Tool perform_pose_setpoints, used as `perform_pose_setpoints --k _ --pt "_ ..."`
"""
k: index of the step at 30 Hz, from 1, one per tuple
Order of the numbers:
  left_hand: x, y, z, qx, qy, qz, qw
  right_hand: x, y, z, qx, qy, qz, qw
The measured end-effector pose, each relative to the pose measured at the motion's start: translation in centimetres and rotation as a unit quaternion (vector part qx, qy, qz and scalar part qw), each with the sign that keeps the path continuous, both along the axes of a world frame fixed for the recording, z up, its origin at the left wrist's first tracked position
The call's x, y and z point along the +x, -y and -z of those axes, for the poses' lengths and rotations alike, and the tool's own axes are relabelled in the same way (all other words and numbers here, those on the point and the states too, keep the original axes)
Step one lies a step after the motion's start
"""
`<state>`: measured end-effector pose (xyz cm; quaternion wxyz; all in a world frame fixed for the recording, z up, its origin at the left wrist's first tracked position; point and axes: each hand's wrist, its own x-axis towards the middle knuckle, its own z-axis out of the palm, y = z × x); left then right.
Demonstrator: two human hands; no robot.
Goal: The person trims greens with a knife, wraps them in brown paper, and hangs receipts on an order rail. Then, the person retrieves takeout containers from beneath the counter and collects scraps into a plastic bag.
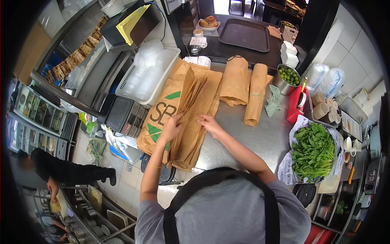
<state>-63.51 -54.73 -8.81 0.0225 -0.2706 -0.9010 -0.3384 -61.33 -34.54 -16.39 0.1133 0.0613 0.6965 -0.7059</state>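
A stack of brown paper bags point(205, 138) with black letters and green shapes lies on the steel counter. My left hand point(172, 128) is closed on the raised edges of several bags at the stack's middle. To its right, my right hand point(210, 123) rests on the paper with its fingers apart. Beyond my right hand stand a wide brown paper roll point(234, 81) and a narrower paper roll point(256, 94), both lying on the counter.
A white basket of clear plastic containers point(142, 77) sits at the left. Green limes fill a metal pot point(287, 79) at the right, near a red holder point(295, 106) and leafy greens point(313, 150). Another person point(69, 167) stands at the far left.
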Motion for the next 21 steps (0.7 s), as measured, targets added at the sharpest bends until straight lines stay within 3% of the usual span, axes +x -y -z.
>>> perform_pose_setpoints --k 5,6,9,12,15,18,20,21 --pt "2.5 -3.3 -0.8 -0.119 -0.046 -0.049 0.991 0.3 1.2 -1.4 0.096 -0.164 -0.023 0.981" --pt "2.4 -3.8 0.0 -0.128 -0.161 -0.046 0.978 0.4 1.5 -2.0 0.124 -0.182 -0.004 0.975" --pt "1.9 -4.3 1.1 -0.149 -0.178 -0.067 0.970 1.6 0.9 -4.3 0.030 -0.204 0.020 0.978" --pt "1.7 -4.8 2.4 -0.179 -0.153 -0.071 0.969 3.7 -1.6 -5.9 0.106 -0.286 0.064 0.950" --pt "1.6 -6.1 3.3 -0.240 -0.131 -0.076 0.959 7.3 -5.9 -9.2 0.059 -0.276 0.135 0.950" --pt "1.7 -7.2 4.1 -0.248 -0.175 -0.082 0.949 10.6 -11.7 -9.4 0.008 -0.249 0.226 0.942" --pt "2.2 -8.0 4.3 -0.273 -0.174 -0.088 0.942 12.7 -16.0 -8.9 0.061 -0.249 0.302 0.918" --pt "2.1 -8.4 4.7 -0.282 -0.164 -0.091 0.941 13.8 -17.7 -8.9 0.030 -0.209 0.313 0.926"
